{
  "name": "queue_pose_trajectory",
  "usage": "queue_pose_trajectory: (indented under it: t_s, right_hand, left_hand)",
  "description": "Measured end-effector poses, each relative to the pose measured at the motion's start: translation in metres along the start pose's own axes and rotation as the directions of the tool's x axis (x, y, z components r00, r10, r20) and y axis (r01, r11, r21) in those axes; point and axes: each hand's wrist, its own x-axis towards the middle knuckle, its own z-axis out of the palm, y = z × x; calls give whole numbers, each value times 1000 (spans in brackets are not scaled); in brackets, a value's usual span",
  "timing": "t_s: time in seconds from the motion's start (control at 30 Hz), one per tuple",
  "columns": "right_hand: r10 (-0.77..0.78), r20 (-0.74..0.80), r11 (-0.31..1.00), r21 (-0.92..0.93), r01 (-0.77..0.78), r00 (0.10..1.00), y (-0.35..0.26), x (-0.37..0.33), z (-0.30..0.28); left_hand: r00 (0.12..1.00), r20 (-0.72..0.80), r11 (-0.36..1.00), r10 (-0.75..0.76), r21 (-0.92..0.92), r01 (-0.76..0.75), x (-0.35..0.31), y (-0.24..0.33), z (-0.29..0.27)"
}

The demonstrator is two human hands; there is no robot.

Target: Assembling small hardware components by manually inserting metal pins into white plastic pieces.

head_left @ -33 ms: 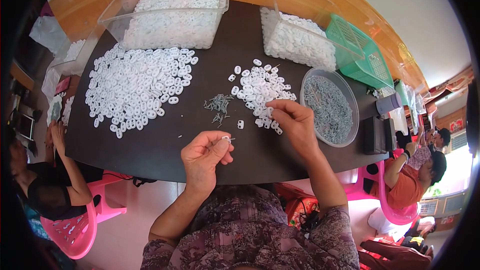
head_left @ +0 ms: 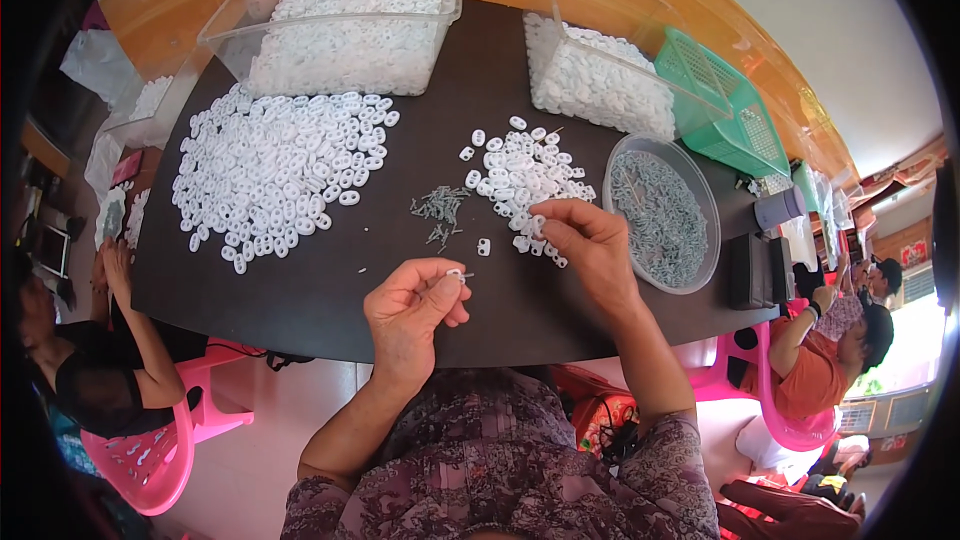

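Observation:
My left hand (head_left: 405,315), over the near part of the dark table, pinches a small white plastic piece between thumb and forefinger. A thin grey screw (head_left: 468,276) pokes out from it to the right. My right hand (head_left: 592,245) reaches to the near edge of a small pile of white two-holed oval pieces (head_left: 530,170), thumb and forefinger closed on one white piece (head_left: 539,224). Between the hands lies a single white piece (head_left: 483,247). Behind it is a little heap of grey screws (head_left: 440,204).
A bigger heap of white pieces (head_left: 275,180) covers the table's left. Two clear bins (head_left: 330,17) of white pieces stand at the back, beside a green basket (head_left: 740,135). At right are a round tub (head_left: 714,240) of screws and a black box (head_left: 748,272). Other people sit on both sides.

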Motion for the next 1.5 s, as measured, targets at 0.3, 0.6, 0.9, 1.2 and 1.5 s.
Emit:
queue_pose_trajectory:
  t_s: [0.3,0.6,0.9,1.2,1.5]
  right_hand:
    - [160,258,861,435,-263,953,-11,-11,24]
    - [165,283,828,481,-289,945,-13,-19,40]
    - [169,247,844,464,-269,954,-19,-21,48]
    - [110,247,874,438,-212,963,-22,-24,51]
    - [99,222,881,434,-189,970,-19,-26,53]
  left_hand:
    - [999,37,1000,22,7,-22,0,3,4]
    - [999,10,997,44,67,-45,-9,4,4]
    - [987,-35,960,155,240,-143,-13,1,5]
    - [969,-27,919,244,327,-222,-12,-7,2]
    - [958,0,896,285,354,-267,-12,-8,1]
